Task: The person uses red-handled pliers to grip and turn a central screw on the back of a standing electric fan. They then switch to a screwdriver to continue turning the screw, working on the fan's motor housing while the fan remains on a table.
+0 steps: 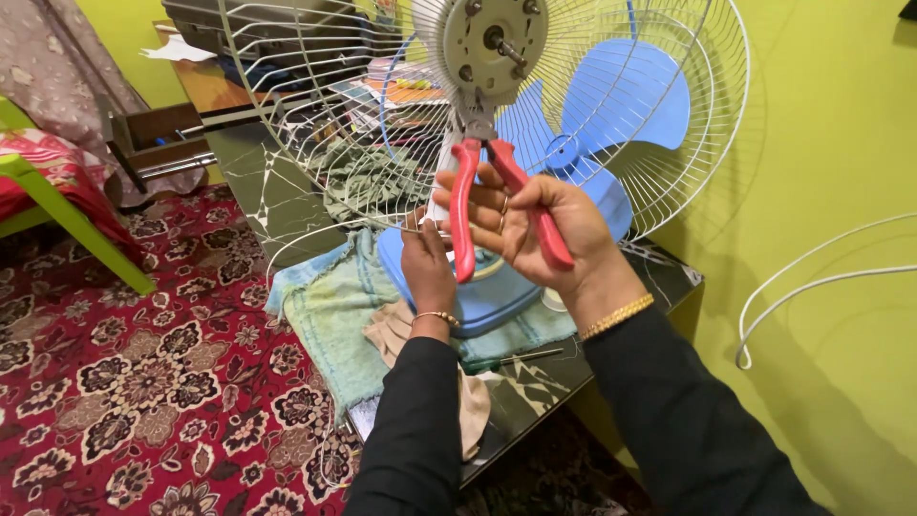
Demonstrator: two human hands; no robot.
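Note:
My right hand (535,225) grips red-handled pliers (482,196), whose jaws reach up to the underside of a fan's grey motor housing (492,43). My left hand (427,268) holds the lower rim of the white wire fan guard (315,143), just left of the pliers. The blue fan blade (611,105) sits behind the guard. The fan's blue base (487,296) rests on a dark glossy table (535,382).
A light green cloth (334,306) and a beige cloth (473,401) lie on the table, with a thin screwdriver (516,358) beside them. A loose wire guard (812,277) leans on the green wall at right. A red floral carpet (124,382) and a green chair (57,201) are at left.

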